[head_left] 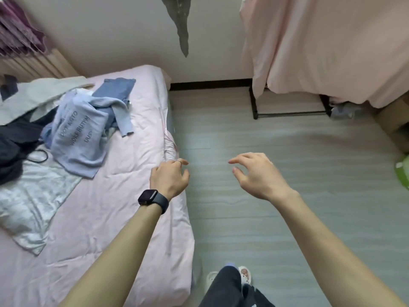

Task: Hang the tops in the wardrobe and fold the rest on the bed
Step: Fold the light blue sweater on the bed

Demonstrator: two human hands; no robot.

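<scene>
Head view | left grip point(169, 177) apart | right grip point(259, 176) apart (both loosely curled) | clothes point(77, 134) heaped on bed point(132, 196)

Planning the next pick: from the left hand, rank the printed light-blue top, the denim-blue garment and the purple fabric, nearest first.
1. Printed light-blue top, mid-bed, left of the left hand.
2. Denim-blue garment, bed's far end.
3. Purple fabric, far-left corner.

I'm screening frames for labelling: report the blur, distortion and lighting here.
Head view: soft, even light, no glare or hard shadows; wide-angle bending curves the floorboards and the bed edge; the purple fabric at top left is smeared; left hand, right hand and the lettering on the light blue top are fairly sharp.
</scene>
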